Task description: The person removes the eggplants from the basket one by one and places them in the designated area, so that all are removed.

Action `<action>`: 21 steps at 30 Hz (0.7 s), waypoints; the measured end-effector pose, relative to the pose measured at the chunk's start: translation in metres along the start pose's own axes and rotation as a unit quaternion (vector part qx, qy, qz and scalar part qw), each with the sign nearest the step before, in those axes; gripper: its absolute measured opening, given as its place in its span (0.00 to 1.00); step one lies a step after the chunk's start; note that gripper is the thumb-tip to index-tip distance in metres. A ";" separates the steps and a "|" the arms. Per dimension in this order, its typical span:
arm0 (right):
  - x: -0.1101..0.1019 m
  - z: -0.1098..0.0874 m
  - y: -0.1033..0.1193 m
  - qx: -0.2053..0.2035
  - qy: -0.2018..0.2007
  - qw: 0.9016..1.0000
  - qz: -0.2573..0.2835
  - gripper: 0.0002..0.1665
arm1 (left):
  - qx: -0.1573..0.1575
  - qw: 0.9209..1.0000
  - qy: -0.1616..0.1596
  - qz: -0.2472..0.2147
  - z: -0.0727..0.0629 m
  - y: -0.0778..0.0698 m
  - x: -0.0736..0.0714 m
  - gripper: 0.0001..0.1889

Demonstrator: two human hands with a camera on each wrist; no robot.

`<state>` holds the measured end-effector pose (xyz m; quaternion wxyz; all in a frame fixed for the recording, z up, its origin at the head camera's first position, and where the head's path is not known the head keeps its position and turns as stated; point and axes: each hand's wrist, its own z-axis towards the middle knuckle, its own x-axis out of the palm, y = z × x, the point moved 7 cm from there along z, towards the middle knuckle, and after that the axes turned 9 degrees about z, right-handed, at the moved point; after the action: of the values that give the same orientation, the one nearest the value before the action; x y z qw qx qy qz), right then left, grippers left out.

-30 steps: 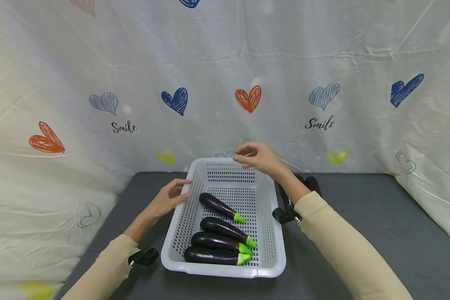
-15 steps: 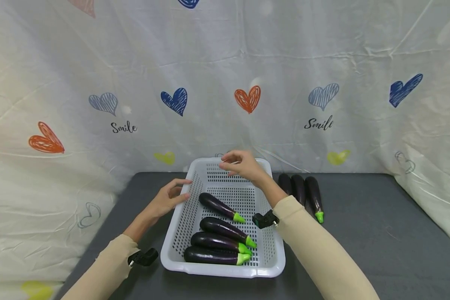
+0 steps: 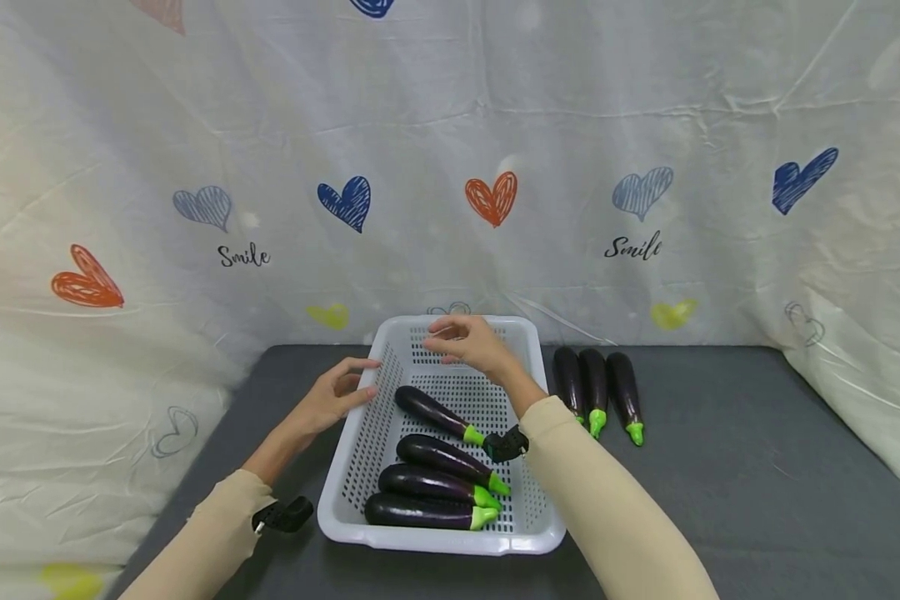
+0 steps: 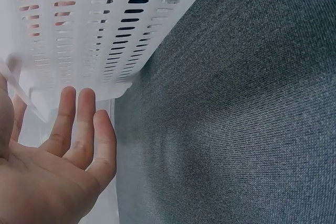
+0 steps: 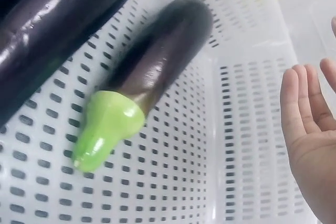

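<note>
A white perforated plastic basket [image 3: 438, 546] stands on the dark table. Several dark purple eggplants with green stems lie inside it, the farthest eggplant [image 3: 431, 408] slightly apart from the rest. At the left rim is my left hand [image 3: 332, 396], fingertips and thumb right at the edge. The left wrist view has its fingers [image 4: 84, 124] loosely extended beside the basket's outer wall. Over the far part of the basket hovers my right hand [image 3: 476, 346], holding nothing, fingers relaxed. In the right wrist view an eggplant [image 5: 163, 51] lies on the basket floor, away from the right hand [image 5: 315, 135].
Three more eggplants [image 3: 596, 375] lie side by side on the table, just right of the basket. A pale curtain [image 3: 570, 100] printed with hearts and the word Smile hangs behind the table. The grey table surface [image 3: 727, 442] stretches out to the right.
My right hand has moved left and down, from the basket's far right corner to over its far inside. The three eggplants on the right have come into fuller view. The left hand stays put.
</note>
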<state>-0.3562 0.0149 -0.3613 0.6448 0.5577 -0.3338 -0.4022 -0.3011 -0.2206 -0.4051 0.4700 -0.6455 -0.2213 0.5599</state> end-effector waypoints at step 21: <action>0.039 -0.004 -0.059 0.062 0.011 0.992 -0.105 0.44 | -0.008 1.000 0.002 -0.004 -0.001 0.000 0.001 0.26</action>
<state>-0.3434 -0.0214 -0.4213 0.5667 0.6332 -0.2905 -0.4399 -0.2998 -0.2205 -0.4052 0.4676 -0.6493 -0.2272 0.5551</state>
